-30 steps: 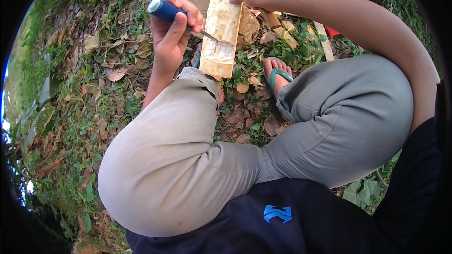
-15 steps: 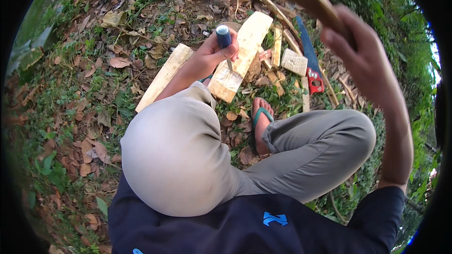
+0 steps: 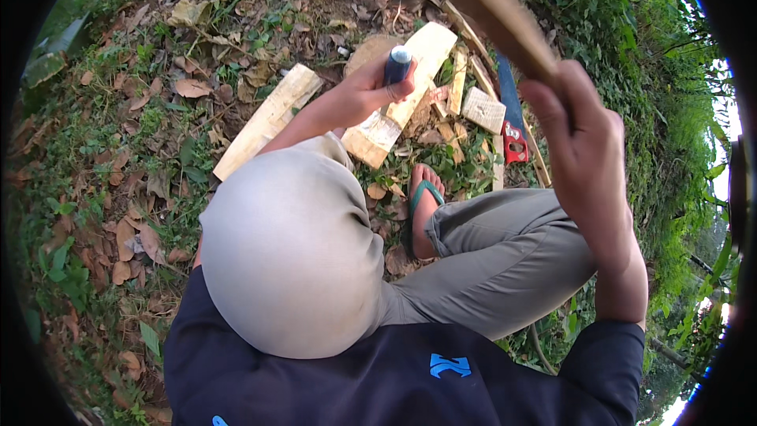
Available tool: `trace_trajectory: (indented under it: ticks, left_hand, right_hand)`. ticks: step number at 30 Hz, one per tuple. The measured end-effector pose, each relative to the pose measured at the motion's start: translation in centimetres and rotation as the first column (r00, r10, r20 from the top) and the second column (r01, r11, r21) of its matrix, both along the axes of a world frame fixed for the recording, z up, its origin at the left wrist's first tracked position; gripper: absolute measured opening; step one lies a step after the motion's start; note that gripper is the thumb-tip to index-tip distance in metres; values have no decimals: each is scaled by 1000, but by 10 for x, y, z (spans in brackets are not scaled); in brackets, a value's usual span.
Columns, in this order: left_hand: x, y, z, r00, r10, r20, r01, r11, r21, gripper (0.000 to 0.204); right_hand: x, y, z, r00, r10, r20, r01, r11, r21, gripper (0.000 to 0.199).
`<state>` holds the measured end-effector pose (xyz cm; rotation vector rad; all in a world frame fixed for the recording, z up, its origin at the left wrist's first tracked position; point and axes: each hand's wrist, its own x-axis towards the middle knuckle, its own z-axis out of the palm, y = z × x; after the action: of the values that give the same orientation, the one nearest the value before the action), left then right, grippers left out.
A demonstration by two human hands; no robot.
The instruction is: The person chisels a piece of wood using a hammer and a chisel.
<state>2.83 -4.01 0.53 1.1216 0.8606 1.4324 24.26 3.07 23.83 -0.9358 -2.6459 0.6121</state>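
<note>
Two tools in play: I'd hold the chisel (image 3: 399,66) firm and land the hammer (image 3: 501,14) square on its butt, clear of your left hand (image 3: 378,91). Pale board (image 3: 431,49) lies under those fingers, running out ahead. They're wrapped round the chisel handle; your right hand (image 3: 585,130) is raised, fingers curled around the shaft, hammer head up-left of them.

The blurred hammer (image 3: 494,14) is cut by the top edge.
</note>
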Motion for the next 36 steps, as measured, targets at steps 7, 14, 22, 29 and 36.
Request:
trace_trajectory:
  ticks: [7,14,22,29,36]
  left_hand:
    - [-3,6,3,999,-48,1,48,999,-5,25]
    - [-2,6,-2,999,-30,18,30,999,-12,26]
    - [-1,22,-6,1000,-14,-26,14,1000,-1,35]
    - [2,18,-6,999,-43,-9,43,999,17,30]
    - [-1,24,-6,995,-94,-28,94,996,-4,30]
  right_hand:
    - [3,5,-12,996,-4,89,8,999,-44,26]
    - [4,7,-25,989,-21,149,39,992,-121,24]
    - [3,20,-25,992,-33,121,49,990,-132,24]
    - [12,26,-39,994,-17,106,30,992,-119,22]
    - [17,18,-41,982,8,187,15,993,-118,25]
